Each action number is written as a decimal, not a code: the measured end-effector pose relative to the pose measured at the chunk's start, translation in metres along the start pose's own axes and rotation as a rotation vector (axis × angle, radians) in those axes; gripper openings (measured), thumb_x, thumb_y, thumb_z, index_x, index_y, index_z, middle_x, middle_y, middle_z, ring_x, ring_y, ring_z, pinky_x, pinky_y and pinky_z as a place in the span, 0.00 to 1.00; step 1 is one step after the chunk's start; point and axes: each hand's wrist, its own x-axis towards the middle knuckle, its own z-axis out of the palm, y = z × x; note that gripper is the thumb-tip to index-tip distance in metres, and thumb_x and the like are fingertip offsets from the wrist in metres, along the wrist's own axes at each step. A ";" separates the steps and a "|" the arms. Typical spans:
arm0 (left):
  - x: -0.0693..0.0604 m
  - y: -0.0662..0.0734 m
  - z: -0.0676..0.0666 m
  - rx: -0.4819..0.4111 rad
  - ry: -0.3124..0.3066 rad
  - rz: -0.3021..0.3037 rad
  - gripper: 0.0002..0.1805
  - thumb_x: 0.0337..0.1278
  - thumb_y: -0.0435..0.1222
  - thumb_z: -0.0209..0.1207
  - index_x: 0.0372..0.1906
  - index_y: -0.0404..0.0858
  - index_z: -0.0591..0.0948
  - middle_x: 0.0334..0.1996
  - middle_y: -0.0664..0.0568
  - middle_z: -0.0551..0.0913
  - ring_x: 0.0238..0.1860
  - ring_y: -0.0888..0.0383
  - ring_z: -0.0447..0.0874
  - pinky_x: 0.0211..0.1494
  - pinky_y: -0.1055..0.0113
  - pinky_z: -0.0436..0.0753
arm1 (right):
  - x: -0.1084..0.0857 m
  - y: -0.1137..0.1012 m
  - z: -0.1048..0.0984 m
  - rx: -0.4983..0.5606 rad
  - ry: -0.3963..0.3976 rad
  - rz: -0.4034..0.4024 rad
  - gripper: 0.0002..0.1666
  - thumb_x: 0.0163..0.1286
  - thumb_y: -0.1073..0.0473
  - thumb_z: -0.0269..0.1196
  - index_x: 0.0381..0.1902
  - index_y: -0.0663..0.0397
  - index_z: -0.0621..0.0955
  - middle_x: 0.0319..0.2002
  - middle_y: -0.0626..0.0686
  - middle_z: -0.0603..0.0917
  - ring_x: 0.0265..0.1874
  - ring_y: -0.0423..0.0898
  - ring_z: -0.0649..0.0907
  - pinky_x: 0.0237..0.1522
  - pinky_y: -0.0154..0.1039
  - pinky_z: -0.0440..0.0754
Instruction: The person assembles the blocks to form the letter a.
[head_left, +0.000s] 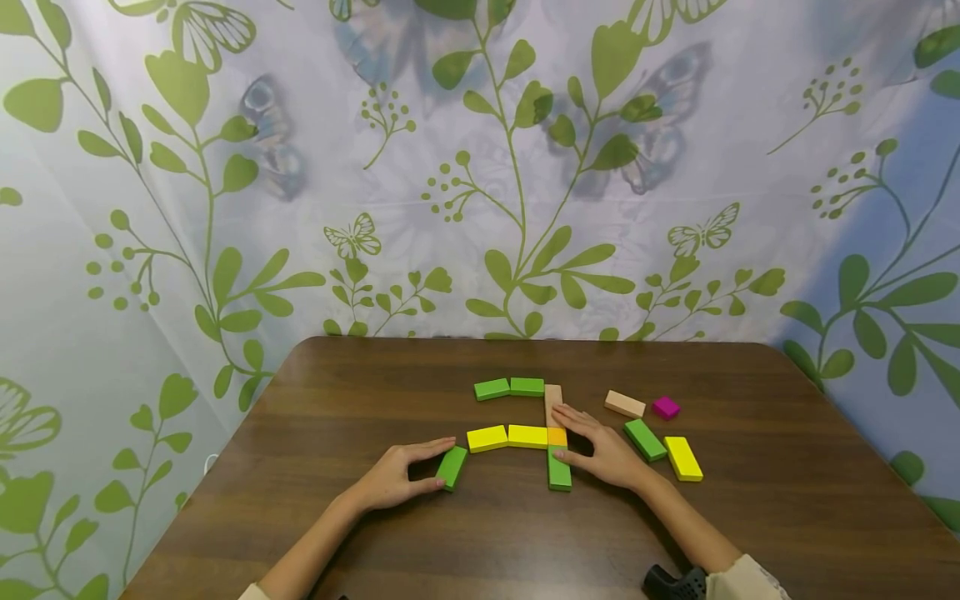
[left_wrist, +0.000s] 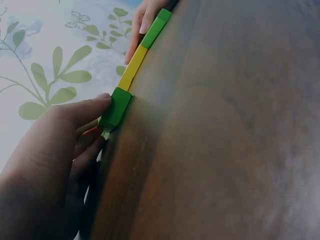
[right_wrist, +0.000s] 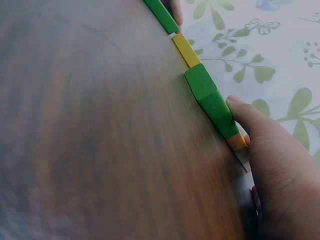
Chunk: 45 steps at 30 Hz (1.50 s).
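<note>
The left hand [head_left: 397, 475] pinches a green block [head_left: 452, 467] between thumb and fingers, at the left end of two yellow blocks [head_left: 487, 438] [head_left: 528, 437]. In the left wrist view the left hand [left_wrist: 55, 145] has its thumb against the green block [left_wrist: 117, 107]. The right hand [head_left: 606, 451] touches the right side of a column: a natural wood block [head_left: 552, 400], an orange block [head_left: 557, 436] and a green block [head_left: 559, 471]. Its thumb lies on that green block [right_wrist: 215, 107] in the right wrist view, where the right hand [right_wrist: 280, 160] is at the right.
Two green blocks [head_left: 492, 389] [head_left: 527, 387] form a row behind the yellow ones. Right of the right hand lie a wood block [head_left: 625, 404], a magenta block [head_left: 666, 407], a green block [head_left: 645, 439] and a yellow block [head_left: 683, 458]. A black object [head_left: 675, 582] is by the right sleeve.
</note>
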 end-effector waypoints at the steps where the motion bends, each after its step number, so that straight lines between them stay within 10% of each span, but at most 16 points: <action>1: 0.000 -0.001 0.000 0.006 -0.001 0.001 0.32 0.58 0.48 0.59 0.65 0.39 0.69 0.62 0.55 0.69 0.60 0.55 0.69 0.58 0.55 0.71 | 0.000 0.000 0.000 0.002 0.000 -0.003 0.40 0.62 0.43 0.61 0.68 0.52 0.65 0.68 0.52 0.61 0.66 0.58 0.59 0.62 0.59 0.55; 45: 0.005 -0.001 0.001 -0.035 -0.039 -0.008 0.30 0.62 0.44 0.55 0.67 0.41 0.66 0.64 0.55 0.66 0.63 0.55 0.65 0.60 0.54 0.69 | -0.001 -0.001 0.000 -0.004 0.001 0.004 0.40 0.62 0.42 0.62 0.68 0.51 0.65 0.68 0.51 0.61 0.66 0.60 0.59 0.60 0.62 0.57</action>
